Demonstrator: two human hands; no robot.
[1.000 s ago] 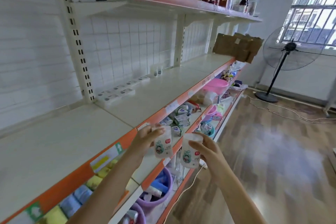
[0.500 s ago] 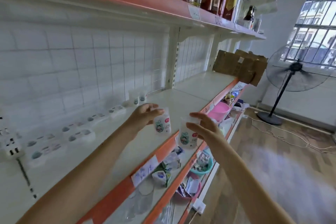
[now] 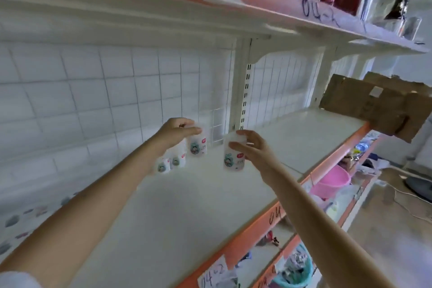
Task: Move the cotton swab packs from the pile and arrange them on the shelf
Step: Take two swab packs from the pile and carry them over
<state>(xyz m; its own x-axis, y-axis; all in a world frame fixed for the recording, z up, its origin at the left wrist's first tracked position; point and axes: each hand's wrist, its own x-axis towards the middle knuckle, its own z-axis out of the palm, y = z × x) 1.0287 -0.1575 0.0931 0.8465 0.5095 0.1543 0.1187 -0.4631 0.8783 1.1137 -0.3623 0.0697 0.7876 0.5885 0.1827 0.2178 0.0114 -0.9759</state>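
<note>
- Each cotton swab pack is a small, white, translucent round tub with a cartoon label and a red tag.
- The left hand (image 3: 177, 129) grips one pack (image 3: 197, 145) from above, fingers curled round its top, at about 11 o'clock from centre, over the white shelf (image 3: 187, 213).
- The right hand (image 3: 253, 147) grips a second pack (image 3: 234, 156) by its upper part, at 12 o'clock.
- Two more packs (image 3: 170, 162) stand by the back wall, under the left wrist.
- Since a second ago, both hands have reached from the shelf's orange front edge (image 3: 236, 238) deep toward the wall; the view has swung closer.
</note>
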